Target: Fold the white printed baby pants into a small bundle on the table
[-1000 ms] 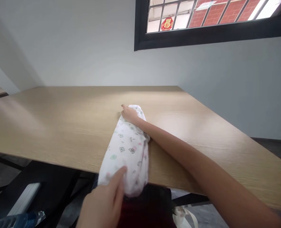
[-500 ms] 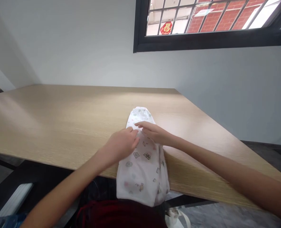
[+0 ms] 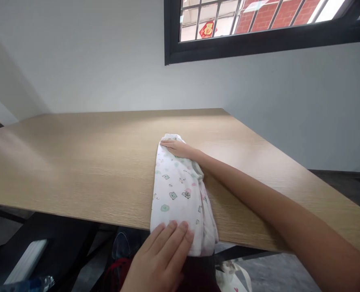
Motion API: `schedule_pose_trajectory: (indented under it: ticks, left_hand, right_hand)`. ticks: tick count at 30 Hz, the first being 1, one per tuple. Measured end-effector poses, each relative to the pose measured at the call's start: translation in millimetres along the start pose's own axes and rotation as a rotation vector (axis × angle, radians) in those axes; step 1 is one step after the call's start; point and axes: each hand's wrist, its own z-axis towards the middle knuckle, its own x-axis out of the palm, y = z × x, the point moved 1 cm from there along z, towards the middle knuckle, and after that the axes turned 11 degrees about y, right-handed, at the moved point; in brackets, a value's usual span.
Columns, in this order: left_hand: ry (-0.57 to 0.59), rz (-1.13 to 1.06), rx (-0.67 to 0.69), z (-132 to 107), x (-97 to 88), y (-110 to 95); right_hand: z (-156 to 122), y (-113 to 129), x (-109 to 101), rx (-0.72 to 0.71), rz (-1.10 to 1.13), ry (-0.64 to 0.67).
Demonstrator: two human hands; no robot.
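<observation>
A white folded cloth garment (image 3: 176, 182) with small printed animals lies lengthwise on the wooden table, its near end hanging over the front edge. It looks like a pair of children's pants, though the folds hide its full shape. My right hand (image 3: 177, 148) rests flat on the far end, near the gathered band, fingers stretched toward the left. At the near end, my left hand (image 3: 164, 253) lies on the fabric with its fingers extended side by side. Neither hand grips the cloth. Loose layers show along the garment's right side.
The light wooden table (image 3: 85, 162) runs to a pale wall below a dark-framed window (image 3: 204, 52). Under the table at lower left are a black surface with a white object (image 3: 28, 259) and a plastic bottle (image 3: 31, 284). A white bag (image 3: 233, 278) is below the front edge.
My left hand has come back from the garment's upper middle to its near end, and its fingers have straightened. My right hand has slid to the far end and lies flat.
</observation>
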Motion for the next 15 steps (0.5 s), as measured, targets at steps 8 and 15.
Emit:
schedule_pose_trajectory:
  ticks: [8,15]
  left_hand:
    - [-0.207,-0.029,-0.086,23.2,26.2,6.0]
    - [-0.271,-0.091,0.057,22.5,6.9,7.7]
  right_hand:
    - [-62.2,81.7,-32.0,0.019,0.129,0.282]
    - [-175.7,177.3,-5.8,-0.191,-0.058,0.152]
